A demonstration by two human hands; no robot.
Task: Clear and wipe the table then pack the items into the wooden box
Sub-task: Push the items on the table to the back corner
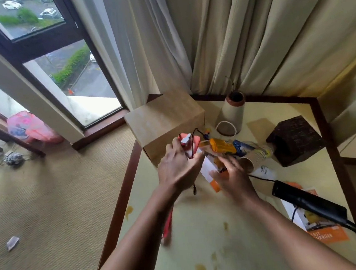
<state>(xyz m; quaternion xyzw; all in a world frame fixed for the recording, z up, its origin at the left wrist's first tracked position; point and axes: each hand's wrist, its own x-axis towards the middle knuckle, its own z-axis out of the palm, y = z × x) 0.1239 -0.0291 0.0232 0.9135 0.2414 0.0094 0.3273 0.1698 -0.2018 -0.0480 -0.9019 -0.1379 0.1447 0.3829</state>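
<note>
Now clearing beside the wooden box (164, 118).
Left hand (178, 167) grips red power bank (192, 146) just before it; right hand (233, 179) blurred, hold unclear.

Two arms in view, both bare along the whole visible length. Left forearm (139, 236): long and lean, uncovered from the lower frame edge to the wrist; left hand (177, 167): uncovered, knuckles and tendon ridges plain on its back, fingertips softened by blur. Right forearm (290, 228): likewise uncovered from frame edge to wrist; right hand (231, 177): uncovered, finger outlines smeared by blur, finer detail not legible. Red strip (168, 225) beside the underside of the left forearm, blurred; whether it is worn or merely lies beneath cannot be determined.
</note>
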